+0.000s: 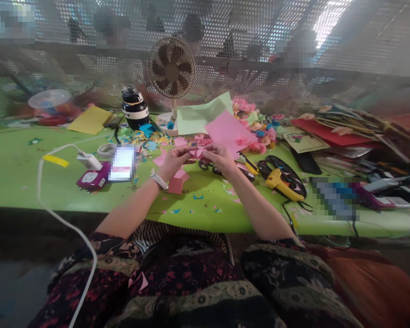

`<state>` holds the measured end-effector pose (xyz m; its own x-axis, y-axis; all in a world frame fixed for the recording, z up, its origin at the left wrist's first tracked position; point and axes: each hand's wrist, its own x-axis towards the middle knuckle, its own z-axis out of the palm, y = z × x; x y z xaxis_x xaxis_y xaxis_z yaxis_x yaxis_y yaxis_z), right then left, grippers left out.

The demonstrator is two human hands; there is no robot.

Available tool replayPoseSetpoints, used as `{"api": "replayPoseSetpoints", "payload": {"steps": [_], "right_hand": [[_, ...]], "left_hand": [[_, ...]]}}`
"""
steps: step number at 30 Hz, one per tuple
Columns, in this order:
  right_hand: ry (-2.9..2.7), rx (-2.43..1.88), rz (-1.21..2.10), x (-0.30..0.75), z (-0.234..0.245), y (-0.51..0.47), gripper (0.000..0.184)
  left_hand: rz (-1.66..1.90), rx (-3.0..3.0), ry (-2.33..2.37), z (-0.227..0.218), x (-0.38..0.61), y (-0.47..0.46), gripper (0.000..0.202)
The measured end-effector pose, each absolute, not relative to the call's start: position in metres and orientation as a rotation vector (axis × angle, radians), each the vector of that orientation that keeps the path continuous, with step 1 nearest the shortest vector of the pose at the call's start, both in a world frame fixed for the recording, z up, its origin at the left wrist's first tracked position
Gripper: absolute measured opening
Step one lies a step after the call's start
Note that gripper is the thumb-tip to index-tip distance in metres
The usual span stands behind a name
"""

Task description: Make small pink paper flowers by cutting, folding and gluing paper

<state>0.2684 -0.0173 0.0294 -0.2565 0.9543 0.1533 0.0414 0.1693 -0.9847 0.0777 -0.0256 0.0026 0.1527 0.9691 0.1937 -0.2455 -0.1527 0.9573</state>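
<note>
Over the green table, my left hand and my right hand meet, both pinched on a small folded pink paper piece held between them. A white band sits on my left wrist. Pink paper squares lie under and beside my left hand. A larger pink sheet and a pale green sheet lie just behind the hands. Black-handled scissors rest on the table by my right hand.
A small fan and a black jar stand at the back. Paper flowers pile up behind on the right. A yellow glue gun, a phone with a white charger cable, and stacked papers crowd the sides.
</note>
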Motion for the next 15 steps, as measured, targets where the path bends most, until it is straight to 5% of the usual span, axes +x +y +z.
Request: {"api": "replayPoseSetpoints", "payload": {"steps": [15], "right_hand": [[-1.563,-0.87,1.311,0.2698,0.0323,-0.0176,0.032]], "left_hand": [[1.319,1.216,0.788,-0.0002,0.0775,-0.0236,0.031]]}}
